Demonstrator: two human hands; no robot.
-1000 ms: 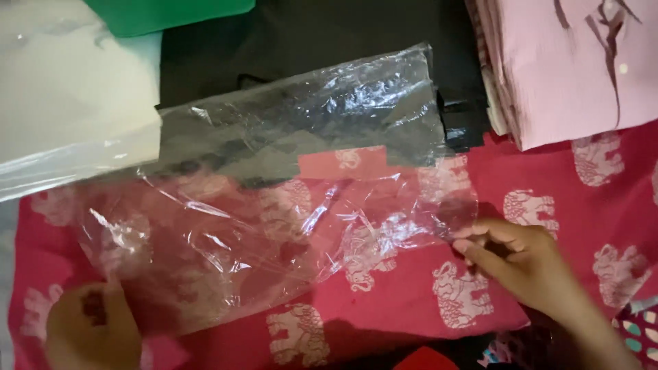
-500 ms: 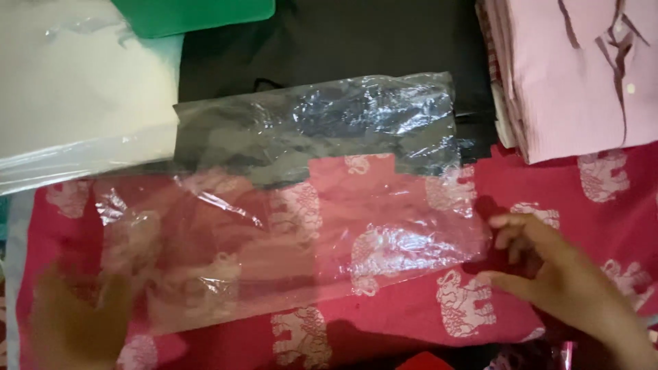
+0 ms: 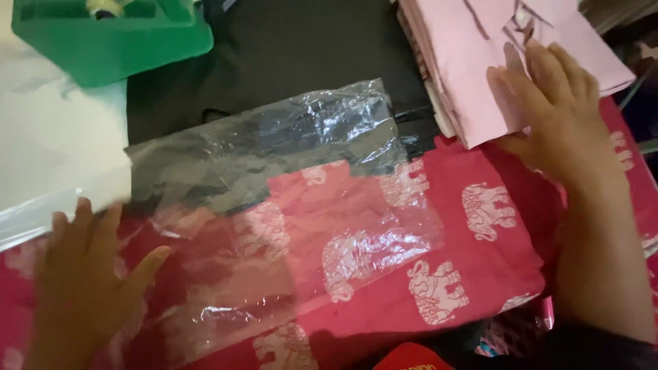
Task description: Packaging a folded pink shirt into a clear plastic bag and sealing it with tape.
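Left hand [image 3: 82, 274]: flat, fingers spread, palm down on the near left end of the clear plastic bag [image 3: 274, 205]. Pinning it, not gripping. Edges slightly blurred.

Right hand [image 3: 548, 109]: open, fingers together and extended, laid on the top pink folded garment [image 3: 473, 62] of a stack at the far right corner of the red elephant-print cloth [image 3: 480, 274]. Thumb sits at the stack's near edge; no pinch or closed grip shows.

Bag: lies flat and crinkled across the middle of the cloth, long side running left to right; its far half overlaps a black fabric sheet [image 3: 288, 55]. Appears empty. Which end is the mouth cannot be told.

Around: green plastic tray [image 3: 103, 41] at the far left corner; a white glossy sheet [image 3: 48, 144] at the left edge, just beside the bag's far left corner.

Judgement: the step in hand looks like taking the top garment off the stack while the bag is kept flat. The next move would call for the right hand getting fingers under only the top piece and lifting it without spoiling its fold; the left would need to find and open the bag's mouth.
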